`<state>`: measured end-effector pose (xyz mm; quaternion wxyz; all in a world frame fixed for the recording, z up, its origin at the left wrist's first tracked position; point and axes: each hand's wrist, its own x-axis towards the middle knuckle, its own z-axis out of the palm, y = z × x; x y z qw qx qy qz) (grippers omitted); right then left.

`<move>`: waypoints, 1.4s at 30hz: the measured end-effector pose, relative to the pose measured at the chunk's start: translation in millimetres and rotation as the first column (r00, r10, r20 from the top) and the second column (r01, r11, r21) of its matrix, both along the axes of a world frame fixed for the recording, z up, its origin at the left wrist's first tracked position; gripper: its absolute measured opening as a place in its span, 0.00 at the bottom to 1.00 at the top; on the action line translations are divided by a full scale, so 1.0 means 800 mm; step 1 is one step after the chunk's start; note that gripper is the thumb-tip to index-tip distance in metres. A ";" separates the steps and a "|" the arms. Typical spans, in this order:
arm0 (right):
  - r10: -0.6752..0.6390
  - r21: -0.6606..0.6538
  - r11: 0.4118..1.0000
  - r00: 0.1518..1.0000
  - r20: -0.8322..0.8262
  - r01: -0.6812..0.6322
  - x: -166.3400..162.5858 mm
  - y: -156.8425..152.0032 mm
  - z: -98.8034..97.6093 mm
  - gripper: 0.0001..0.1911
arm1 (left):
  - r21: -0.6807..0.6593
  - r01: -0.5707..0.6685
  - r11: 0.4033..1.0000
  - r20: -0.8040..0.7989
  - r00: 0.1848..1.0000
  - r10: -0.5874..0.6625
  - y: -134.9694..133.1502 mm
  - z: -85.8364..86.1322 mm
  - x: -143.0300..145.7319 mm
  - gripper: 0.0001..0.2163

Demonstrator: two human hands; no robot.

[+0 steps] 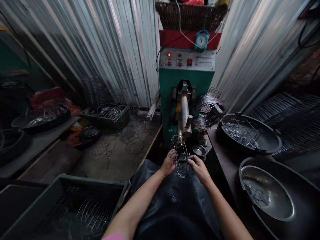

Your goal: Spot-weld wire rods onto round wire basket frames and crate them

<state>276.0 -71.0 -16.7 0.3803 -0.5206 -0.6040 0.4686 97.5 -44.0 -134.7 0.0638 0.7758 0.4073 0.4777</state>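
A round wire frame (182, 170) of thin bent metal is held up in front of me, over my dark apron. The fingers of my left hand (169, 164) are closed on its left side. On the right side, my right hand (198, 168) pinches the wire between thumb and fingers. The frame's upper part reaches the electrode tips (181, 142) of a green spot-welding machine (167, 100); whether the upper tip touches the wire I cannot tell. A small bright spot shows at the tips.
Right of the machine hang wire rings (206, 111). Along the right stand a black pan (272, 141) with short wire pieces and a metal bowl (280, 200). A green crate (58, 185) with wire frames sits at lower left. A small dish (199, 150) lies behind my right hand.
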 end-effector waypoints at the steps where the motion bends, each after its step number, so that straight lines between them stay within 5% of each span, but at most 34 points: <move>1: -0.001 0.002 1.000 1.000 0.006 0.001 0.000 -0.001 0.001 0.11 | -0.003 -0.003 1.000 0.005 1.000 0.003 -0.001 -0.002 0.001 0.23; 16: -0.055 -0.039 0.998 0.996 -0.074 0.052 -0.010 -0.003 -0.001 0.11 | -0.064 0.007 0.998 0.045 0.999 -0.004 -0.006 0.007 -0.007 0.20; 24: 0.036 -0.063 0.997 0.998 -0.048 -0.040 0.008 -0.028 -0.003 0.09 | -0.094 0.051 0.994 0.060 0.997 -0.046 -0.017 0.022 -0.011 0.21; 42: -0.058 0.021 0.998 0.997 -0.053 0.059 -0.018 0.034 0.013 0.11 | -0.366 0.095 0.926 0.294 0.956 0.019 0.006 0.040 -0.003 0.27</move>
